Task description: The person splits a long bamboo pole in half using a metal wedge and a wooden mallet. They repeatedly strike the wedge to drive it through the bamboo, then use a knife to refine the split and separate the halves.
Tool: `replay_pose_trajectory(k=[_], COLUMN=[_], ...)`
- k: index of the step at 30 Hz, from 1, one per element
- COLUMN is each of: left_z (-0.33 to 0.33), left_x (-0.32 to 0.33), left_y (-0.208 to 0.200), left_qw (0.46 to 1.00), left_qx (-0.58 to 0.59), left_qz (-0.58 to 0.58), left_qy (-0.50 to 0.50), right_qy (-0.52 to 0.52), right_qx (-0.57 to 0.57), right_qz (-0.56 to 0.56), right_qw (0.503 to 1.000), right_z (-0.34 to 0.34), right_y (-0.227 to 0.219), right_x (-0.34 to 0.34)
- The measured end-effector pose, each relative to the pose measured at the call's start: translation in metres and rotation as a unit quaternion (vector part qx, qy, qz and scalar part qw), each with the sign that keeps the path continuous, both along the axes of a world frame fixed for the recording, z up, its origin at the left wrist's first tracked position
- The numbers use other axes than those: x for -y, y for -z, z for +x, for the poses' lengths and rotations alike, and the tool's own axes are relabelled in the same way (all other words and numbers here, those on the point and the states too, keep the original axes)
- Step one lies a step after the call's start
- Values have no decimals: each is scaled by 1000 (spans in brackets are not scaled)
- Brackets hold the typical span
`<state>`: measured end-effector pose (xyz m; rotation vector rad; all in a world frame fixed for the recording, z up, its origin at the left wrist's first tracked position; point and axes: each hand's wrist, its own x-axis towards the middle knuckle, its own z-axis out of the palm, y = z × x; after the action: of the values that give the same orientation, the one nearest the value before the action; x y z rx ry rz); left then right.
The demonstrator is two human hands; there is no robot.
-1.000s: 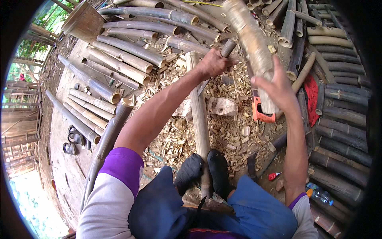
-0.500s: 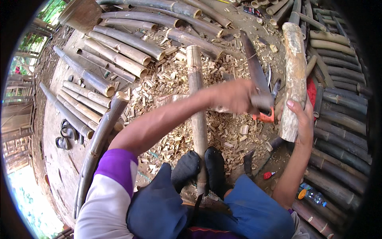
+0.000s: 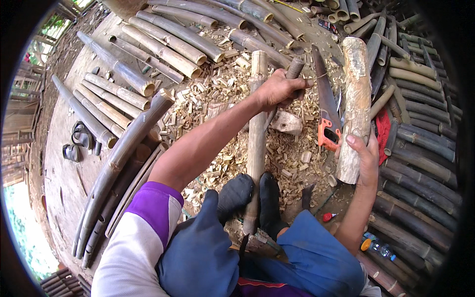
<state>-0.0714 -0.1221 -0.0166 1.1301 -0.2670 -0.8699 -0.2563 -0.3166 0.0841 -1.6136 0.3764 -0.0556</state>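
My left hand (image 3: 283, 91) is closed around the thick round handle of a chisel-like tool (image 3: 295, 69). Its narrow dark shaft slants down beside an upright-lying bamboo pole (image 3: 256, 148), and its tip is hard to make out. The pole runs away from me between my dark-socked feet, crossing a wooden block (image 3: 287, 122). On the right, my right hand (image 3: 363, 153) grips the near end of a thick, rough, pale log (image 3: 355, 84), thumb on top. Just left of that hand lies a hand saw with an orange handle (image 3: 329, 134).
Wood chips (image 3: 222, 168) cover the ground around the pole. Bamboo lengths (image 3: 163, 49) lie far left, with a bamboo stack (image 3: 420, 163) along the right. Sandals (image 3: 79, 138) sit at the left; a plastic bottle (image 3: 380, 247) and small red item (image 3: 328, 217) lie near my right arm.
My left hand has moved left and away from me with the tool, from over the saw handle to beside the bamboo pole. The right hand still grips the log, which sits slightly further left.
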Motion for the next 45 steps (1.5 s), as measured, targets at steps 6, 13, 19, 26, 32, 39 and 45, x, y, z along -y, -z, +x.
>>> replay_pose_trajectory(k=[6,13,19,26,32,39,45], left_z=[1,-3,-8,-19,-16,-20,-18], left_x=[-5,-7,1,-7,-5,-1,-1], left_y=[1,6,5,9,12,19,4], left_qw=[1000,998,973,980,972,976,950], left_qx=[1,55,221,187,220,201,300], left_qz=[-3,11,34,65,71,75,78], left_qy=[-2,25,56,32,39,27,17], right_qy=[-8,0,51,-49,-133,43,-180], right_qx=[-6,7,157,119,-15,162,-27], right_qz=[-4,-37,-161,-411,-234,-193,-297], right_qw=[1000,999,973,902,963,967,938], right_z=[-3,2,43,110,78,64,65], right_y=[-3,-21,-120,-44,-90,-98,-47], right_x=[-5,-4,37,14,-22,4,-7])
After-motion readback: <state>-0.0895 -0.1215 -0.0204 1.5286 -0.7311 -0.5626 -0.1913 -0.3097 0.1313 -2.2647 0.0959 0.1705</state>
